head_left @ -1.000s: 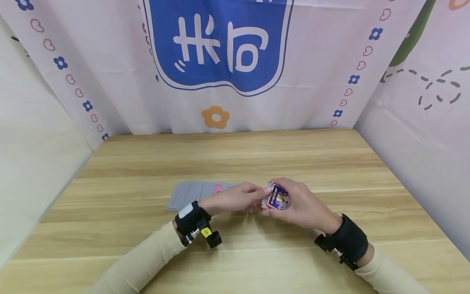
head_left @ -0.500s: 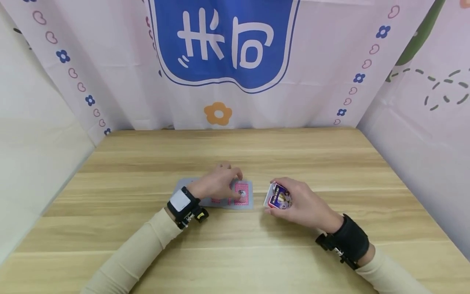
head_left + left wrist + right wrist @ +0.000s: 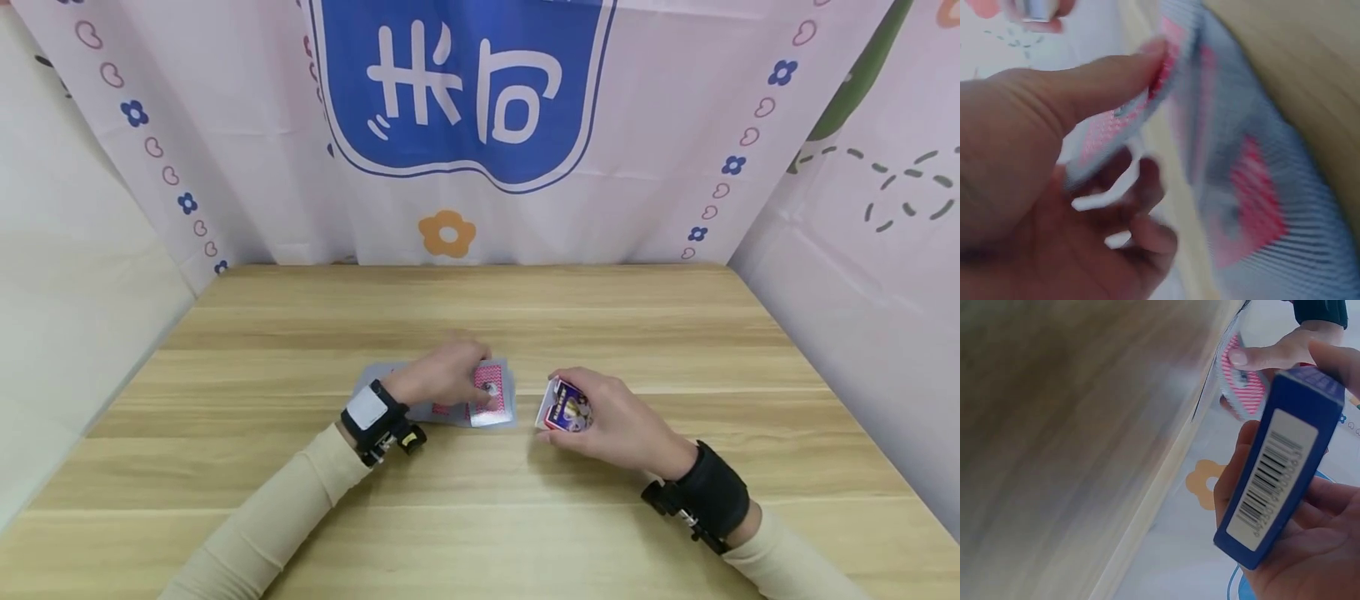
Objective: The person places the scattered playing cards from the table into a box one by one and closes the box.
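My left hand (image 3: 442,375) is over a flat row of grey-bordered playing cards (image 3: 380,377) in the middle of the table. It pinches a card with a red patterned back (image 3: 491,390) at the row's right end, thumb on top and fingers beneath. The left wrist view shows this card (image 3: 1107,134) tilted up from the others; how many cards are in the pinch I cannot tell. To the right, my right hand (image 3: 626,417) grips a small card box (image 3: 572,408), dark blue and purple with a white end towards the cards. A barcode marks its blue side (image 3: 1272,481).
The wooden table (image 3: 480,517) reaches back to a white curtain (image 3: 652,167) with a blue emblem. White printed cloth also hangs at the left and right sides. Each wrist wears a black strap (image 3: 708,492) with a small camera.
My left hand moved left from the box's end to the row of cards, then took hold of the right-end card and raised it a little. The right hand holds the box almost still.
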`<state>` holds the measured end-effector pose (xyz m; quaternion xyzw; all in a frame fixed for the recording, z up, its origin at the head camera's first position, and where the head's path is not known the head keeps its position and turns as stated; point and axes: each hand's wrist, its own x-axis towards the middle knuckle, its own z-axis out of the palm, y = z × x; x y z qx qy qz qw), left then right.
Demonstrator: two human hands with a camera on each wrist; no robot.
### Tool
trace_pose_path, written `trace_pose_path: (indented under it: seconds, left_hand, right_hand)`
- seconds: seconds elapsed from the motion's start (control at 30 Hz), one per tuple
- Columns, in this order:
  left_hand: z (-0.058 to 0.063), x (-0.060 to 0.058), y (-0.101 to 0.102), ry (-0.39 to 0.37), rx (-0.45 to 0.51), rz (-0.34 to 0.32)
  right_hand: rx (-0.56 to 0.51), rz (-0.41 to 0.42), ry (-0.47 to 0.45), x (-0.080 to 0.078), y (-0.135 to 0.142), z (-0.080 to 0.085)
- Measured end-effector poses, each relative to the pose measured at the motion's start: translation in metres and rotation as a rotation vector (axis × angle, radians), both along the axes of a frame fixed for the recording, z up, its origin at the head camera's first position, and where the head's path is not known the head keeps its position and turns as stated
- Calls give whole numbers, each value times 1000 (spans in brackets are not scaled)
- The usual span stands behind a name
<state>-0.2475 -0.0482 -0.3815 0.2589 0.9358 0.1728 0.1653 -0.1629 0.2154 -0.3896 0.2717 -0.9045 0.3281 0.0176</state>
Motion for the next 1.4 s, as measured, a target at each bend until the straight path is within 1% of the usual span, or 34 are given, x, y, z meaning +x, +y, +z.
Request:
trace_pose_path:
  seconds: [0.07,0.13,0.2,0.27,0.33,0.37,0.43,0.53,0.63,0.77,0.9,1.0,1.1,1.17,1.23,1.27,1.37,1.4]
  left_hand:
    - [5,2,-1,-25,6,-63]
    - [12,4,-2,-68,46,-117]
    - [21,9,-4,-116,110,-134]
    - [30,13,-4,-157,184,-109]
    - [38,18,-3,-194,250,-49]
    - [41,20,-2,-199,277,-17]
    - [44,24,2,-198,321,23]
    - [42,29,8,-187,366,57]
    - [39,30,12,-198,412,57]
    - [37,29,13,-236,461,54]
    - [37,31,15,-243,476,75]
    - [34,34,19,-224,493,112]
    - [28,39,27,-189,540,134]
    - [24,43,33,-144,568,130]
    - [20,47,38,-129,595,109]
    - [19,49,41,-120,590,105]
    - [13,56,46,-120,566,89]
    - [11,58,48,-138,553,83]
  right_hand:
    - [1,-1,1,1,0,-1]
    - [0,0,2,1,0,-1]
    - [-2,3,4,1,0,-2]
    - [-4,5,6,0,0,-2]
    - [-6,7,6,0,0,-2]
    - [-5,8,5,0,0,-2]
    - [-4,8,4,0,0,-2]
    - [-7,12,3,0,0,-2]
    - [-13,17,0,1,-1,-2]
    - [-18,21,-3,1,-1,-2]
    - [-25,28,1,0,-1,-1]
    - [-35,36,-2,0,-1,-2]
    - [-43,24,5,0,-1,-1]
    - [-50,2,13,0,0,-1]
    - [-54,-27,29,0,0,-1]
    - [-57,-38,33,-1,0,-1]
    - [-60,-54,38,0,0,-1]
    - [-58,-56,39,0,-1,-1]
